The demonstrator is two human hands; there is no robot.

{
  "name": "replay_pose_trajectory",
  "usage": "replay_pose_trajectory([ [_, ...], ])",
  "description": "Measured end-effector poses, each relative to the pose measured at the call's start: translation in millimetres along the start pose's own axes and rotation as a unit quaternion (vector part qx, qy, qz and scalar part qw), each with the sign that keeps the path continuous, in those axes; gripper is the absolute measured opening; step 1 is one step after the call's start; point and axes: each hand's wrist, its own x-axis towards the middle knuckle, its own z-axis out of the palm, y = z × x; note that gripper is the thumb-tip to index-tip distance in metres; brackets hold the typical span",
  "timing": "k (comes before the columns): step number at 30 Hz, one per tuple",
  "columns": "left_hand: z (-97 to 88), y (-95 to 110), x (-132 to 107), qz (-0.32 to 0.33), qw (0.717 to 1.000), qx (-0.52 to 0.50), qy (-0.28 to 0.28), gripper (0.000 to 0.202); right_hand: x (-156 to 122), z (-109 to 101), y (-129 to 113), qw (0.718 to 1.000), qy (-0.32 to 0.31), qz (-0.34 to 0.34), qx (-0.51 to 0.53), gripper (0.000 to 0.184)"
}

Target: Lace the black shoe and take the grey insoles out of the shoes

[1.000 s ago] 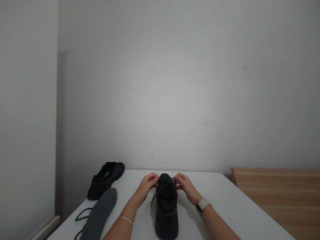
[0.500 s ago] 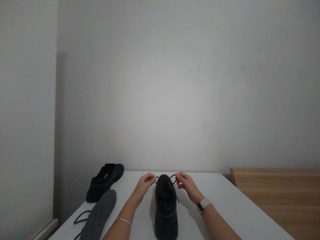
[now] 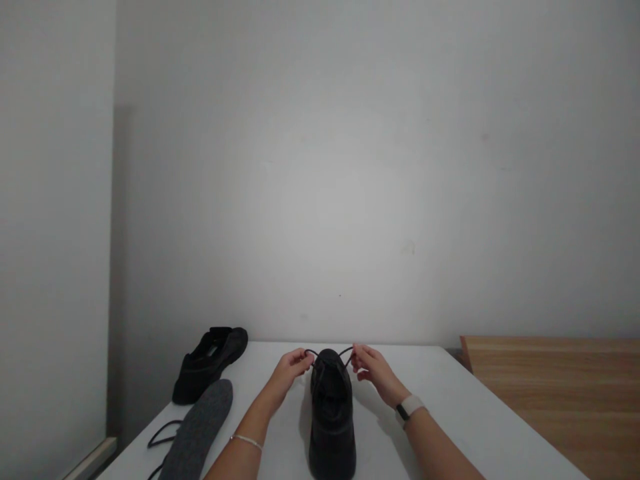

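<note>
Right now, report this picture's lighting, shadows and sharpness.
Head view: dim light, wall brightest mid-frame. Head view: soft shadows on the table beside the near shoe, whose black loses detail. Head view: no marked motion blur.

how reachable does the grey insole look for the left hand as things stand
Likely yes: the grey insole lies beside the left forearm with nothing on top, though the left hand would probably need to release the lace.

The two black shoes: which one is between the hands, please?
The central black shoe, its black lace in the left hand and right hand; the other shoe stands left, beyond the grey insole.
</note>
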Motion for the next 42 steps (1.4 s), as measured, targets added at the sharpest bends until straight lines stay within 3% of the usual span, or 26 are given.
replay_pose_trajectory([
  [3, 3.7, 1, -1, 0.016, 0.999, -0.006, -0.050, 0.035, -4, 2, 0, 0.997, -0.072, 0.029, -0.016, 0.038],
  [5, 4.0, 1, -1, 0.024, 0.999, -0.007, -0.031, 0.034, -3, 3, 1, 0.997, -0.073, 0.031, -0.009, 0.038],
  [10, 0.3, 4, -1, 0.009, 0.995, -0.077, 0.065, 0.033, 5, -1, 7, 0.999, -0.004, -0.008, 0.039, 0.039],
  [17, 1.8, 10, -5, 0.014, 0.971, -0.234, 0.046, 0.033, 8, -5, 3, 0.974, 0.108, -0.048, 0.193, 0.034],
  [22, 0.2, 14, -7, 0.020, 0.969, -0.240, 0.056, 0.031, 2, 0, -10, 0.955, 0.052, -0.044, 0.288, 0.029],
  [27, 0.0, 21, -11, 0.011, 0.964, -0.267, -0.009, 0.034, -2, 2, -16, 0.956, 0.005, -0.011, 0.293, 0.031],
  [30, 1.8, 21, -12, 0.020, 0.968, -0.250, -0.035, 0.051, -3, 1, -14, 0.959, -0.018, 0.006, 0.283, 0.036],
  [33, 2.6, 14, -9, 0.028, 0.985, -0.166, -0.035, 0.060, -2, 1, -9, 0.975, -0.019, -0.002, 0.222, 0.036],
  [39, 1.1, -8, 3, -0.010, 0.999, 0.003, 0.043, 0.041, -2, 6, 1, 1.000, -0.007, 0.001, 0.028, 0.033],
  [42, 2.5, -12, 6, -0.022, 0.998, 0.036, 0.037, 0.039, -1, 8, 5, 0.999, -0.024, 0.002, -0.022, 0.032],
])
